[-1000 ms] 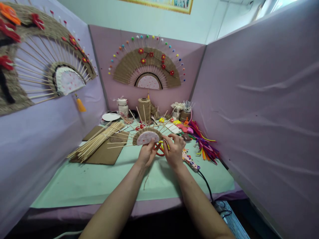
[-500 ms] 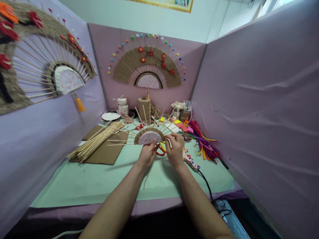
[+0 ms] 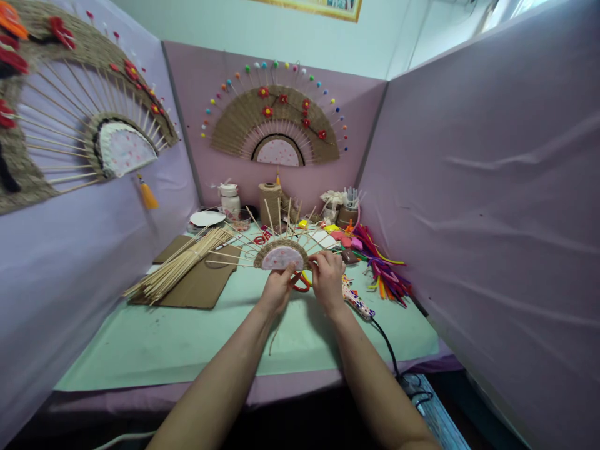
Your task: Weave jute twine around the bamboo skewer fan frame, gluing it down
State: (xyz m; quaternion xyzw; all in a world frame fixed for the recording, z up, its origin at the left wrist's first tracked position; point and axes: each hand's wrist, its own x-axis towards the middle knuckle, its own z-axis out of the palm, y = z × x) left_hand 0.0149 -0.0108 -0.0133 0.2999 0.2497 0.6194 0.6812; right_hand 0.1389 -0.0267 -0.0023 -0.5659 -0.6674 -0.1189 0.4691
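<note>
A half-round fan base (image 3: pixel 282 257), covered in spotted pale cloth with a twine-wrapped rim, is held up over the table. Thin wooden sticks fan out from its curved edge. My left hand (image 3: pixel 278 289) pinches its straight lower edge near the middle, thumb in front. At the right end of the rim, my right hand (image 3: pixel 327 279) has its fingers closed on the corner; the fingertips partly hide what they grip there. Red-handled scissors (image 3: pixel 301 282) lie behind and between my hands. A loose strand of twine (image 3: pixel 274 337) hangs below my left hand.
A bundle of wooden sticks (image 3: pixel 182 265) lies on cardboard (image 3: pixel 206 294) at left. To the right are a patterned glue gun (image 3: pixel 358 302) with a black cord and colourful pipe cleaners (image 3: pixel 387 269). A twine spool (image 3: pixel 269 203) stands behind. Finished fans (image 3: pixel 276 125) hang on the partitions.
The fan base has tilted slightly, its left sticks now higher and its upper sticks shifted right. My right hand's fingers have closed in nearer the rim's corner.
</note>
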